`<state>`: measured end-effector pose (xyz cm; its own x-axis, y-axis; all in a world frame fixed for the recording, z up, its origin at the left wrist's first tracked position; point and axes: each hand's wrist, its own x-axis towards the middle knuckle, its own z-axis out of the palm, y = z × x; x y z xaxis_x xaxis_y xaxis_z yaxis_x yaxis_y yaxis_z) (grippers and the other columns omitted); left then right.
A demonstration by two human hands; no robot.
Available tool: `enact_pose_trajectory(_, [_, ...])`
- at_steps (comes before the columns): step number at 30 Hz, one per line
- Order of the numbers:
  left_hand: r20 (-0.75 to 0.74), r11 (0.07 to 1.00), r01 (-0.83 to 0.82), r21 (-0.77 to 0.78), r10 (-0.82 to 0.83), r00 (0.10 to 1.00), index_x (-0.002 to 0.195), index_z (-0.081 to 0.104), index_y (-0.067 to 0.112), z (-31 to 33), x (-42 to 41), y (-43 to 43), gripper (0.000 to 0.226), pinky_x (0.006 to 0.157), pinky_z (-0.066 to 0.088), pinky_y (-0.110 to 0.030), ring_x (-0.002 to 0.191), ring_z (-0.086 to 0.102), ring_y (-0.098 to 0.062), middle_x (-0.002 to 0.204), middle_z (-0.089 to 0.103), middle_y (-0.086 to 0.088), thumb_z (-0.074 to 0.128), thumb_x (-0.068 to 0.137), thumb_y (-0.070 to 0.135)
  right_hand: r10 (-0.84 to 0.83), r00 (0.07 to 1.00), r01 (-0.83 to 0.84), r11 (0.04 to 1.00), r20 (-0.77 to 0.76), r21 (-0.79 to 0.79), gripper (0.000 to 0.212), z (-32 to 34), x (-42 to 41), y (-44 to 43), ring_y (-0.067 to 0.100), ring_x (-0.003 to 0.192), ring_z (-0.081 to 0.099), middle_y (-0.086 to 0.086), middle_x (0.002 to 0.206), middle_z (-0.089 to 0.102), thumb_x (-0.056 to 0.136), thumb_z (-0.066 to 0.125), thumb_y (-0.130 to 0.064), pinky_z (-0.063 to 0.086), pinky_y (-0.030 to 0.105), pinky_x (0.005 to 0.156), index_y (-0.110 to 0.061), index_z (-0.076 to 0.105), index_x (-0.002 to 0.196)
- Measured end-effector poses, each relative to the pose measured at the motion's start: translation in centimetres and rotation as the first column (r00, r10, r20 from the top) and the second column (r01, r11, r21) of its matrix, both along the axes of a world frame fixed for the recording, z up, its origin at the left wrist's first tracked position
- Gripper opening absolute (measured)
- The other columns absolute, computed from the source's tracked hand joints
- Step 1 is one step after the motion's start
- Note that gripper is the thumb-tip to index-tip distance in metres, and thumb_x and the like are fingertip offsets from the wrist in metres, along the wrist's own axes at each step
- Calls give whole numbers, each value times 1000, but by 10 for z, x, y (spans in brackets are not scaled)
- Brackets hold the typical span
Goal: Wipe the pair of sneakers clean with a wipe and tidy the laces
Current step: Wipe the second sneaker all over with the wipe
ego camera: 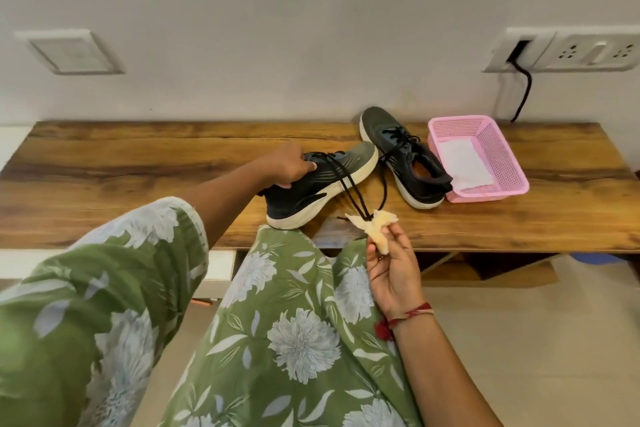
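The person wears a loose green garment [294, 322] printed all over with big pale, bluish-white flowers and slim white leaves. Its wide left sleeve [121, 270] carries the same print and ends in a thin pale edging, leaving the forearm bare down to the left hand [287, 166]. At the wrist of the right hand [391, 274] a red thread band [412, 314] is tied, with paler strands in it and a dark red tuft [382, 328] hanging at the inner side.

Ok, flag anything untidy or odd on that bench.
The laces are untied, trailing from the near sneaker, tipped up in the grip of the left hand, and from the far sneaker, toward the yellowed, crumpled wipe pinched in the right hand.
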<state>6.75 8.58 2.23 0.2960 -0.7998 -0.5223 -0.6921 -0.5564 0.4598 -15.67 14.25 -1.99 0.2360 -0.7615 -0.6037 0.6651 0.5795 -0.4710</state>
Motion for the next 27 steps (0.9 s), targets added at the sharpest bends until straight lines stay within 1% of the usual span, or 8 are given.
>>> enact_pose_trajectory(3, [-157, 980, -198, -35, 190, 969, 97, 52, 12, -8, -4, -1, 23, 47, 44, -18, 73, 51, -15, 85, 52, -5, 46, 98, 34, 2, 999, -3, 1000, 35, 21, 15, 0, 0, 0, 9, 58, 65, 13, 92, 64, 92, 47, 0, 52, 17, 50, -9, 57, 99])
enact_pose_trajectory(7, [-364, 851, -523, -51, 472, 803, 101, 54, 10, -23, -6, -8, 16, 41, 45, -15, 75, 50, -14, 93, 52, -6, 51, 97, 25, -22, 992, 16, 999, 122, 47, 11, -1, 0, 1, 12, 68, 68, 10, 84, 70, 90, 51, -6, 56, 22, 57, -5, 61, 94])
enact_pose_trajectory(9, [-402, 813, -581, -44, 518, 755, 111, 54, 7, -28, -12, -12, 21, 41, 49, -16, 79, 53, -17, 100, 54, -8, 51, 97, 23, -39, 989, 36, 999, 142, 26, 15, 0, -1, 1, 13, 74, 69, 11, 88, 71, 84, 57, -8, 57, 23, 62, -4, 62, 96])
enact_pose_trajectory(14, [-294, 852, -523, -39, 490, 821, 130, 46, 2, -33, -41, -20, 38, 64, 59, -33, 66, 60, -20, 127, 50, -16, 50, 97, 22, 2, 1000, -2, 1000, -17, -10, 29, -7, 6, 2, 11, 73, 68, 20, 111, 62, 82, 55, 12, 56, 18, 65, -5, 59, 106])
enact_pose_trajectory(20, [-133, 890, -453, -41, 445, 886, 121, 47, 0, -33, -72, -23, 33, 64, 60, -38, 71, 70, -29, 114, 58, -20, 49, 97, 23, 5, 997, -9, 999, -75, -50, 30, -11, 9, 2, 9, 72, 67, 21, 112, 62, 83, 56, 12, 54, 15, 61, -4, 59, 108])
enact_pose_trajectory(22, [-158, 890, -455, -20, 446, 881, 119, 46, 0, -35, -76, -22, 31, 67, 60, -39, 73, 70, -31, 111, 56, -19, 50, 97, 22, -3, 998, -1, 998, -68, -55, 31, -12, 9, 3, 10, 74, 68, 20, 112, 63, 84, 56, 10, 55, 16, 62, -2, 58, 112])
enact_pose_trajectory(25, [-371, 882, -466, 71, 457, 809, 118, 45, 2, -34, -78, -23, 29, 67, 59, -38, 76, 63, -27, 116, 49, -16, 54, 96, 18, -2, 998, -2, 998, -61, -58, 27, -12, 8, 1, 13, 81, 69, 19, 111, 64, 85, 56, 7, 55, 18, 64, -3, 58, 111])
enact_pose_trajectory(27, [-346, 928, -366, 73, 368, 863, 105, 49, 4, -30, -76, -18, 22, 68, 59, -35, 70, 60, -23, 102, 52, -12, 56, 95, 22, 11, 999, -14, 998, -48, -66, 24, -12, 7, 1, 16, 82, 70, 18, 104, 67, 87, 55, 3, 56, 20, 64, -4, 58, 111])
